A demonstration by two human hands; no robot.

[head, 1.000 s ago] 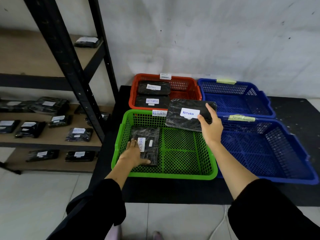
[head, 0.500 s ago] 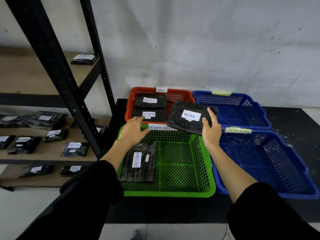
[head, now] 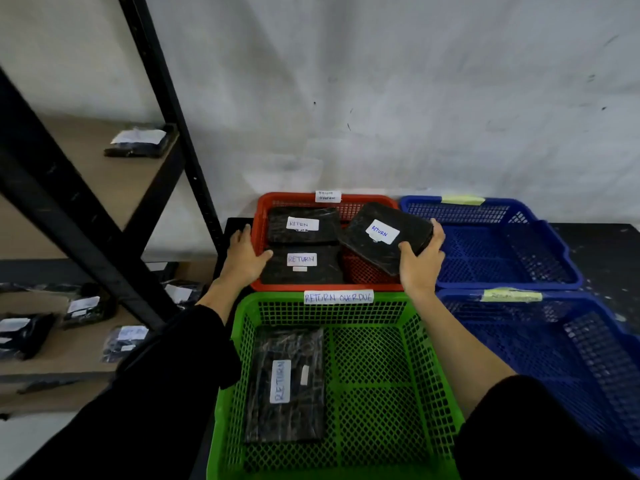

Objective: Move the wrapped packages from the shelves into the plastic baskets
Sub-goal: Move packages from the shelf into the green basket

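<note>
Black steel posts of the shelf unit (head: 104, 216) cross the left side, and its brown boards carry several wrapped packages, 1 on the upper board (head: 138, 143) and others on the lower board (head: 83, 306). To the right, 2 blue baskets (head: 540, 244) sit one behind the other against the wall, each with a yellow-green tag on its rim. Nearest the camera is the green basket (head: 433, 393), tagged "RETURN OVERDUE", with 1 package (head: 287, 386) lying flat in its left half. Behind it, touching its far rim, stands the red basket (head: 367, 271), where 2 packages labelled "RETURN" (head: 303, 244) lie flat in the left half, one behind the other. Over the right half of the red basket a tilted package (head: 384, 237) is held at its right edge, its near corner dipping inside. The right hand (head: 420, 261) grasps that package, thumb on top and fingers curled round the edge. The left hand (head: 244, 258) rests on the red basket's left rim, fingers relaxed outside the wall, thumb against the nearer flat package.
</note>
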